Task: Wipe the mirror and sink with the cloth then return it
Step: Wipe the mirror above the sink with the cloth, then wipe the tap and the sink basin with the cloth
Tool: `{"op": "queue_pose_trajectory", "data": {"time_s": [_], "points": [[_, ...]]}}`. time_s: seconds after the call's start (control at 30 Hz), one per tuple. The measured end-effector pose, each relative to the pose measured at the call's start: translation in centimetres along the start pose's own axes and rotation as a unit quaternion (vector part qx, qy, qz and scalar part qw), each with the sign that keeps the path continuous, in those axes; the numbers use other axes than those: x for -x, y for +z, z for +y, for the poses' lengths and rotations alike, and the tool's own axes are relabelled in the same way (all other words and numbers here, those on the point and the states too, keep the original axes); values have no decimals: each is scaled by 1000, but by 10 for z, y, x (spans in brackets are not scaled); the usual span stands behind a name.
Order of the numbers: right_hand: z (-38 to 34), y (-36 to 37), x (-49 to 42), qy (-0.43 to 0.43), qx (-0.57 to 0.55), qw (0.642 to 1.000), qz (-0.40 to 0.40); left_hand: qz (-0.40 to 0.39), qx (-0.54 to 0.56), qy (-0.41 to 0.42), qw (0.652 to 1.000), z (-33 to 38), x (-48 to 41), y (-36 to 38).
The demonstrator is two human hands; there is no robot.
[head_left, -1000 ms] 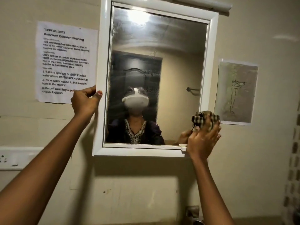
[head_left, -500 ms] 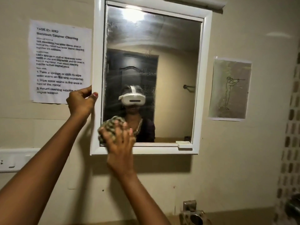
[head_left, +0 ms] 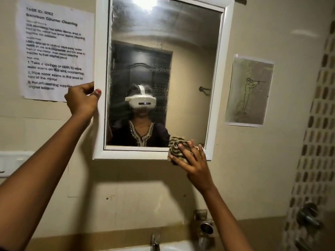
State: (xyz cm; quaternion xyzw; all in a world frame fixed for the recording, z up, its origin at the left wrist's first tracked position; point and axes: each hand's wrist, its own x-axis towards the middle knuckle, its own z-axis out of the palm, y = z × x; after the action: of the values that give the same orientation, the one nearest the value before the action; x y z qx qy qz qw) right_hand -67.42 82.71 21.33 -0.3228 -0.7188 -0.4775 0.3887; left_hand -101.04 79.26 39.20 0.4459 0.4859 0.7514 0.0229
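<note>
A white-framed mirror (head_left: 224, 51) hangs on the beige wall, its glass streaked and spotted. My left hand (head_left: 81, 99) grips the frame's left edge, thumb on the front. My right hand (head_left: 193, 163) presses a bunched striped cloth (head_left: 176, 144) against the mirror's bottom right corner, over glass and lower frame. A sliver of the white sink (head_left: 174, 248) shows at the bottom edge, under a metal tap (head_left: 155, 240).
A printed task sheet (head_left: 54, 49) is taped left of the mirror, a drawing (head_left: 249, 90) to its right. A round wall pipe fitting (head_left: 205, 227) sticks out below. Tiled wall with a metal valve (head_left: 308, 214) stands at the right. A white switch plate (head_left: 12, 163) sits far left.
My right hand swept the cloth from the mirror's right edge to its bottom left, then back along the bottom to the bottom right corner. The left hand kept its grip on the frame.
</note>
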Motion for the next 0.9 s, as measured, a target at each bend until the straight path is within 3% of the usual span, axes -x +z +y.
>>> {"op": "queue_pose_trajectory", "data": {"time_s": [0.3,0.47,0.57,0.7,0.9], "points": [[34,-30,9,66,-46,997,-22,2,23,-26,999,-4,-5,2],[24,-31,9,326,-136,936,4,-11,31,-13,999,-6,-13,2],[5,-35,31,364,-162,917,-15,-20,12,1,1000,-14,-4,1],[-15,-35,92,324,-176,919,-142,-27,-30,6,999,-26,9,-6],[-89,-29,224,327,-249,861,-298,-16,-38,-13,999,-80,87,-36]]}}
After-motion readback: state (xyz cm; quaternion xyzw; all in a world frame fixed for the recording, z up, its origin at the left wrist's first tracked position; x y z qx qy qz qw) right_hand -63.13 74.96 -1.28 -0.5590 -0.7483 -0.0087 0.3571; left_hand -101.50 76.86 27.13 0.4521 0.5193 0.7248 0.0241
